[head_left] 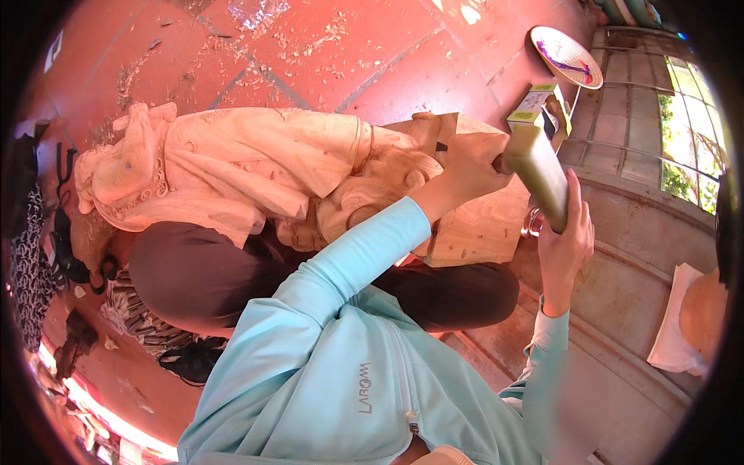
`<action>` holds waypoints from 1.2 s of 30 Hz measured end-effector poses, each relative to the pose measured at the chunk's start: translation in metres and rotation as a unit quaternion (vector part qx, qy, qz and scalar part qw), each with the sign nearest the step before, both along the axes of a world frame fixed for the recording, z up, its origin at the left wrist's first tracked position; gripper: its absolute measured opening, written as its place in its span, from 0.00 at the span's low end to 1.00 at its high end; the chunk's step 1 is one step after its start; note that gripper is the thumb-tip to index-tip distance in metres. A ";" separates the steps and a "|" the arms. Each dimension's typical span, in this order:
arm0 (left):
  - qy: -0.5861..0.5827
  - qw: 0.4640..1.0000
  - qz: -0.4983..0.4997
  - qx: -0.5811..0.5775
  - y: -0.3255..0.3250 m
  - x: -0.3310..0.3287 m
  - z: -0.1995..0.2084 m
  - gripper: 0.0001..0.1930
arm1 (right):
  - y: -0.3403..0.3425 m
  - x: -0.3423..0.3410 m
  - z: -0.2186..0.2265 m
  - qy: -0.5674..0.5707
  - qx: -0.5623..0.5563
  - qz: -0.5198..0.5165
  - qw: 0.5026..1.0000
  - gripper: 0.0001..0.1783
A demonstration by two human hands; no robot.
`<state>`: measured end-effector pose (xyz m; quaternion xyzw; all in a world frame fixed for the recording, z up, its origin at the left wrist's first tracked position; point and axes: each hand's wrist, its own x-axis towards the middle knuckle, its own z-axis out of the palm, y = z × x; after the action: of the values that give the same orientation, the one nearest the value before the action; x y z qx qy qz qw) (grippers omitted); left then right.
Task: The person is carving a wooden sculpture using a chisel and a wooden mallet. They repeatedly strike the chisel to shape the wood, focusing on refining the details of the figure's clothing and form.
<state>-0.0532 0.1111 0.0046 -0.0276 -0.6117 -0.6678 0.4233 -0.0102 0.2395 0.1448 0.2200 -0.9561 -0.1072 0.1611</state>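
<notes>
Across my folded legs lies a carved wooden statue (256,155), its draped figure toward the left and its block-like base (480,229) toward the right. Above the base, my left hand (473,167) is closed around the short brown handle of a wooden mallet. The mallet (546,182) has a long, greenish-brown rectangular head, tilted with its lower end toward me. My right hand (567,236) grips that lower end, fingers along its right side. Part of the handle is hidden inside my left hand.
Wood chips litter the red tiled floor (411,85). A conical hat (567,58) and an open carton (539,105) stand at the far right, near a metal gate (620,147). Dark sandals (194,360) and a pile of chisel-like tools (143,314) lie left. Another person's knee (701,318) shows right.
</notes>
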 end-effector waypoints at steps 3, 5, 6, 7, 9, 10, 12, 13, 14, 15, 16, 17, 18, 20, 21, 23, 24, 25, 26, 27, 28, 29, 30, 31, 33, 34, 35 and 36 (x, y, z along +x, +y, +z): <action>0.035 0.997 0.014 0.063 0.003 -0.003 0.007 0.13 | 0.006 0.001 0.000 -0.019 -0.147 -0.016 0.989 0.38; 0.028 0.999 0.015 0.021 0.002 -0.001 0.007 0.13 | 0.010 0.004 0.000 -0.002 -0.205 -0.016 0.979 0.37; 0.024 1.000 0.016 -0.001 0.002 0.000 0.007 0.14 | 0.012 0.004 0.001 0.005 -0.223 -0.021 0.975 0.36; 0.027 0.999 0.008 0.026 0.003 0.000 0.007 0.15 | 0.012 0.004 0.000 0.009 -0.243 -0.023 0.970 0.35; 0.032 0.996 -0.008 0.079 0.004 -0.001 0.006 0.16 | 0.018 0.004 0.000 0.004 -0.279 -0.030 0.960 0.36; -0.023 0.994 -0.011 0.104 0.000 -0.001 0.008 0.16 | 0.024 0.005 -0.001 0.006 -0.282 -0.031 0.959 0.36; -0.132 0.979 -0.022 0.152 -0.014 -0.004 0.014 0.16 | 0.035 0.007 -0.003 0.013 -0.290 -0.037 0.956 0.36; -0.104 0.984 0.000 0.143 -0.018 -0.007 0.013 0.16 | 0.036 0.007 -0.003 0.017 -0.285 -0.036 0.958 0.35; -0.047 0.993 -0.003 0.110 -0.013 -0.005 0.012 0.16 | 0.036 0.008 -0.002 0.022 -0.279 -0.034 0.959 0.35; 0.009 0.997 -0.005 0.077 -0.004 -0.003 0.011 0.16 | 0.035 0.008 -0.002 0.026 -0.274 -0.033 0.961 0.34; 0.065 0.997 -0.007 0.041 0.001 -0.001 0.013 0.16 | 0.033 0.007 -0.002 0.046 -0.272 -0.021 0.961 0.28; 0.053 0.998 0.001 0.031 0.004 0.000 0.014 0.16 | 0.030 0.006 -0.001 0.066 -0.271 -0.008 0.960 0.22; 0.040 0.999 0.004 0.015 0.003 -0.001 0.011 0.15 | 0.027 0.005 -0.001 0.086 -0.269 0.005 0.959 0.16; 0.016 1.000 0.006 -0.014 0.000 -0.004 0.006 0.14 | 0.027 0.006 0.002 0.100 -0.297 -0.010 0.950 0.14; 0.018 1.000 0.010 -0.012 0.000 -0.005 0.005 0.14 | 0.026 0.007 0.003 0.108 -0.310 -0.018 0.944 0.14; 0.020 1.000 0.019 -0.008 0.000 -0.006 0.002 0.14 | 0.021 0.007 0.003 0.065 -0.430 -0.138 0.890 0.24; 0.021 1.000 0.019 0.006 0.000 -0.008 0.002 0.14 | 0.019 0.005 0.003 0.056 -0.391 -0.132 0.909 0.27; 0.024 0.999 0.018 0.020 0.001 -0.010 0.002 0.15 | 0.018 0.003 0.003 0.049 -0.352 -0.124 0.926 0.31; 0.026 0.999 0.017 0.033 0.001 -0.011 0.002 0.15 | 0.017 -0.003 0.003 0.054 -0.210 -0.049 0.975 0.32; 0.017 1.000 0.009 0.021 -0.001 -0.010 0.000 0.15 | 0.015 -0.007 0.003 0.057 -0.061 0.028 0.996 0.34; 0.009 1.000 0.004 0.009 -0.003 -0.009 -0.003 0.15 | 0.010 -0.010 0.003 0.044 -0.073 0.029 0.996 0.35; 0.001 1.000 -0.001 -0.003 -0.004 -0.009 -0.005 0.15 | 0.002 -0.011 0.003 0.032 -0.085 0.030 0.995 0.36; 0.006 1.000 0.010 0.010 -0.002 -0.011 -0.004 0.15 | -0.004 -0.013 0.002 0.019 -0.097 0.031 0.995 0.38; 0.009 0.999 0.020 0.023 0.000 -0.012 -0.001 0.14 | -0.004 -0.014 -0.004 0.039 -0.182 0.054 0.981 0.39; 0.001 0.999 0.024 0.028 0.001 -0.014 0.000 0.13 | -0.003 -0.015 -0.012 0.053 -0.215 0.056 0.973 0.40; -0.010 1.000 0.016 0.019 0.000 -0.014 0.000 0.13 | -0.004 -0.015 -0.013 0.061 -0.233 0.056 0.969 0.41; -0.020 1.000 0.008 0.010 -0.001 -0.014 0.000 0.12 | -0.009 -0.012 -0.006 0.021 -0.118 0.049 0.992 0.41; -0.001 0.999 0.032 -0.026 -0.002 -0.013 0.000 0.13 | -0.002 -0.011 -0.007 0.022 0.004 -0.004 1.000 0.41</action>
<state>-0.0663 0.1090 0.0042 -0.0185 -0.6297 -0.6376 0.4434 -0.0208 0.2375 0.1374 0.2149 -0.9528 -0.1159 0.1807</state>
